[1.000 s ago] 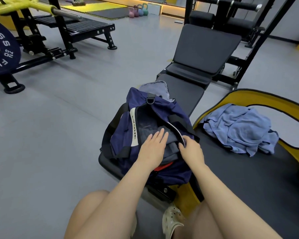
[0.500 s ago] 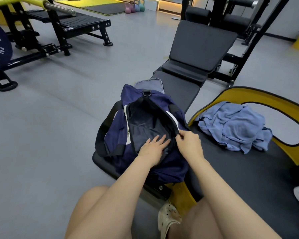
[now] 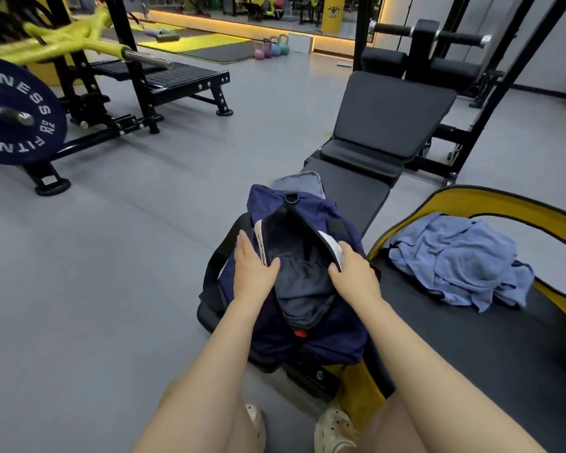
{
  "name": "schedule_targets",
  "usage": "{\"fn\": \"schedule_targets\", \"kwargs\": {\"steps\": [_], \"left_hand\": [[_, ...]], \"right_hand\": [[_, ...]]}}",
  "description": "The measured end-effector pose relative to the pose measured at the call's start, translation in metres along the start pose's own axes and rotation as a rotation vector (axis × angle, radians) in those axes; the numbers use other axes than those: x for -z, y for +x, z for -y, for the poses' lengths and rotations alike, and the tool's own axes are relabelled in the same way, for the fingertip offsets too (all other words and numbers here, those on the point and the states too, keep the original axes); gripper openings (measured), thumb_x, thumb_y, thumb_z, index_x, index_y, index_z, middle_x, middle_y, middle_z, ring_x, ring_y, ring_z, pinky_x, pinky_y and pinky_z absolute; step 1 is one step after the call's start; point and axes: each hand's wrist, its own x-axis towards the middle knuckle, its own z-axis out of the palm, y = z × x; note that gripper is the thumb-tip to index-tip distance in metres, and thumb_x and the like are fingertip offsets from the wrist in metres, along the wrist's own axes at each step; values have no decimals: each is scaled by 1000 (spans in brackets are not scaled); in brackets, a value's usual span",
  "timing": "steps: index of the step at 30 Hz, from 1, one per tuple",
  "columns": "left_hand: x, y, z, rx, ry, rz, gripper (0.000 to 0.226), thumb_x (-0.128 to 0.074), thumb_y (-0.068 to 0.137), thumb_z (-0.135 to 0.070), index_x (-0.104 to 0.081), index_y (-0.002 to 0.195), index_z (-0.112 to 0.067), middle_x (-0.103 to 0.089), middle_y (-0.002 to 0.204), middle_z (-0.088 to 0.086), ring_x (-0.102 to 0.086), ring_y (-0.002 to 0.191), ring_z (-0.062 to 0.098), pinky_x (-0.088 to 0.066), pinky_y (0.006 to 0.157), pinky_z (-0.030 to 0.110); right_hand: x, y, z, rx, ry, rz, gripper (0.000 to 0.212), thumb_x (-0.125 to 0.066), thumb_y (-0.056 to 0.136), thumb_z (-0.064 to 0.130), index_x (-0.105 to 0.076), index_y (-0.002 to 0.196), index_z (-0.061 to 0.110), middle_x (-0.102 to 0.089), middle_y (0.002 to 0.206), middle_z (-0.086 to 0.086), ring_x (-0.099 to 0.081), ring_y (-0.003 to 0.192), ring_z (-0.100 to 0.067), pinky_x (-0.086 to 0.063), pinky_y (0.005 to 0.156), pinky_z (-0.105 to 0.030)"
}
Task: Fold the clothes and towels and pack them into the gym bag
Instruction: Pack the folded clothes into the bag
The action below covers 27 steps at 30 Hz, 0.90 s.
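gym bag (image 3: 307, 331) between both hands (image 3: 254, 269), its mouth edges gripped

A second ago the left hand (image 3: 254, 268) lay flat on the folded dark clothes (image 3: 303, 282) in the mouth of the gym bag (image 3: 307, 331); it has since slid off them to the bag's left rim, thumb hooked inside. The right hand (image 3: 353, 273) has shifted from the near end of the right rim to further along it, gripping the white-trimmed edge. Between them the opening is spread wider, and the clothes seem to sit lower inside.
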Motion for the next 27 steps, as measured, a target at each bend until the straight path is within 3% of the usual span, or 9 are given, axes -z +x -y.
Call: {"fn": "schedule_targets", "kwargs": {"steps": [3,5,9,13,15,18,23,27], "left_hand": [[-6,3,1,-34,82,163,92,-55,88,-5,10,152,-23,-5,160,6,-25,141,25,-34,95,23],[-10,7,-5,-37,214,182,89,-44,88,6,11,151,-24,-17,157,14,-44,127,31,-43,84,30],[-6,15,-24,-101,570,179,88,-38,86,15,14,151,-17,-8,159,8,-55,112,26,-44,87,32],[0,28,-36,-187,612,171,85,-39,87,13,10,151,-14,-20,156,9,-57,110,27,-44,88,34],[4,33,-46,-228,624,158,80,-41,88,9,3,152,-11,-32,149,10,-59,105,28,-45,86,34],[13,39,-64,-307,652,132,82,-42,87,9,4,152,-12,-34,149,5,-59,104,25,-46,89,35],[29,54,-111,-422,608,99,74,-39,87,5,-10,151,-17,-49,134,3,-58,102,28,-37,69,30],[45,64,-142,-488,634,72,67,-34,89,5,-16,150,-16,-48,134,7,-56,104,35,-33,69,34]], "right_hand": [[-8,7,4,31,62,28,44,-40,100,17,-36,143,18,-50,139,-7,-51,119,-31,-42,84,-35],[-13,11,5,48,-12,-10,36,-34,101,18,-40,137,17,-55,124,-13,-53,108,-38,-43,80,-39],[-7,20,15,2,61,-87,34,-31,103,19,-44,134,13,-64,102,-15,-57,90,-36,-46,73,-41],[-1,31,30,-67,325,-163,41,-35,103,22,-44,143,15,-67,97,-15,-55,68,-22,-39,61,-28],[3,35,40,-94,422,-197,40,-36,103,22,-45,141,16,-63,82,-8,-47,56,-12,-33,50,-22],[13,39,55,-101,514,-249,40,-35,103,22,-47,140,18,-54,65,2,-44,52,-8,-30,45,-15],[39,53,81,-99,620,-356,39,-35,102,21,-51,138,19,-59,74,-1,-49,59,-9,-37,55,-22],[64,65,96,-58,668,-452,38,-35,102,19,-54,135,18,-66,91,-11,-56,77,-22,-43,68,-29]]}}
